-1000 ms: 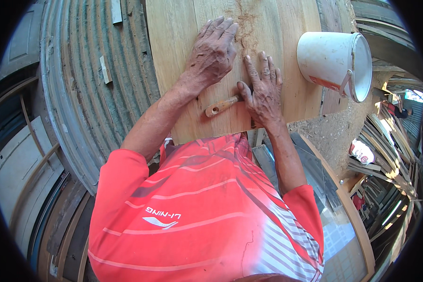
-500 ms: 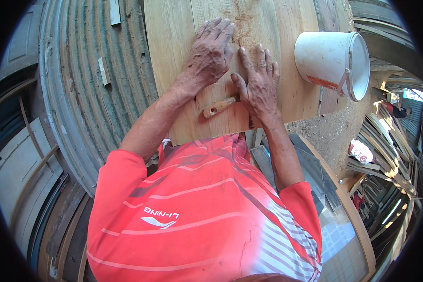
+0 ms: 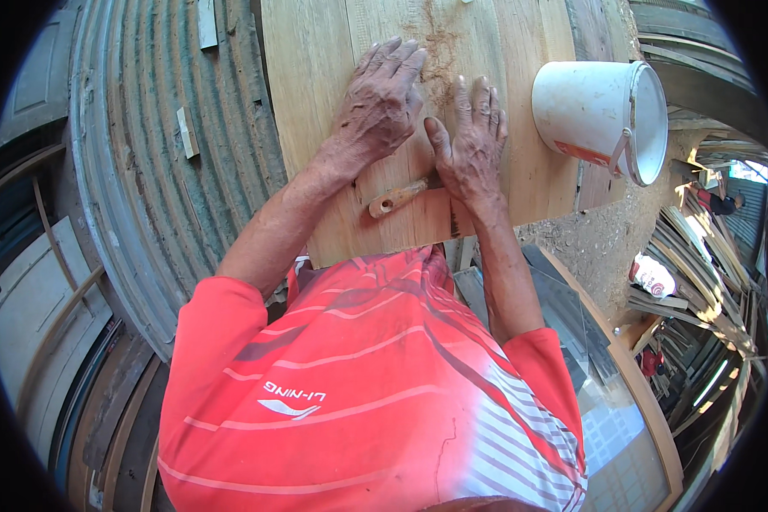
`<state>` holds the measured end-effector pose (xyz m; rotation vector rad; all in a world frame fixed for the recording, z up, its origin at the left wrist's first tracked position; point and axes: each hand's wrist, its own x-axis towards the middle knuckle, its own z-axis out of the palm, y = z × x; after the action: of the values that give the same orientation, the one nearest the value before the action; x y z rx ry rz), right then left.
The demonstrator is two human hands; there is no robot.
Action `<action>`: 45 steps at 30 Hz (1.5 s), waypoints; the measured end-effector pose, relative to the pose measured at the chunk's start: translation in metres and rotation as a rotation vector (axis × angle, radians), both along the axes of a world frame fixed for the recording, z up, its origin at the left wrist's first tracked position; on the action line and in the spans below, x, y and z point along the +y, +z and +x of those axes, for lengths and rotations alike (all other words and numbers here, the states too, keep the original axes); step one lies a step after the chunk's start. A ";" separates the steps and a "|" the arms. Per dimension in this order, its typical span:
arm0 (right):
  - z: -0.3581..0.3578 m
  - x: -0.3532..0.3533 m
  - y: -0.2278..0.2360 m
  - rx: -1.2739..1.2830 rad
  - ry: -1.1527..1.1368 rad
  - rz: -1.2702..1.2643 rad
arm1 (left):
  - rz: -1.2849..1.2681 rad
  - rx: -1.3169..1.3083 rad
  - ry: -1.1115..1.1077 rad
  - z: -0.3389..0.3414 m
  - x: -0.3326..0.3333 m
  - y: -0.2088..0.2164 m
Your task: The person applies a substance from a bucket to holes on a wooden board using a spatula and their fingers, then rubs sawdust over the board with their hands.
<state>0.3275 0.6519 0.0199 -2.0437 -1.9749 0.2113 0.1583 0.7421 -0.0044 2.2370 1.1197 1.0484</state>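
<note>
Fingers (image 3: 483, 104) of the right hand (image 3: 471, 162) lie beyond the wooden handle (image 3: 394, 200).

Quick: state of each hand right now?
Left hand: fingers together and bent; cannot tell if it holds anything.
Right hand: open, palm down on the board.

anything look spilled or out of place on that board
Yes: loose brown debris, possibly sawdust, lies scattered on the pale wooden panel, just right of the bare left hand; it stands out against cleaner wood.
</note>
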 end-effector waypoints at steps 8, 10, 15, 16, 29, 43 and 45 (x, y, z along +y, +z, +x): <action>-0.004 0.003 0.006 -0.122 0.056 -0.074 | 0.003 0.026 -0.008 0.000 -0.001 -0.001; -0.003 0.004 0.008 -0.142 0.050 -0.068 | 0.010 0.019 -0.016 0.001 0.002 0.002; -0.002 0.001 0.010 -0.161 0.061 -0.077 | 0.005 0.046 -0.017 0.001 -0.001 -0.003; -0.002 0.002 0.008 -0.166 0.059 -0.069 | 0.006 0.049 -0.019 0.001 0.001 -0.003; 0.007 0.029 0.003 -0.100 0.015 -0.009 | 0.018 0.002 0.002 0.002 -0.001 0.001; 0.006 0.033 0.008 -0.127 0.060 -0.075 | -0.153 -0.420 0.039 -0.020 0.008 0.010; 0.011 0.039 0.008 -0.121 0.060 -0.031 | -0.106 -0.432 0.145 -0.035 0.013 0.012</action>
<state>0.3381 0.6909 0.0278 -2.0629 -2.1199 0.1343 0.1231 0.7546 0.0076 1.7519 1.1220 1.4113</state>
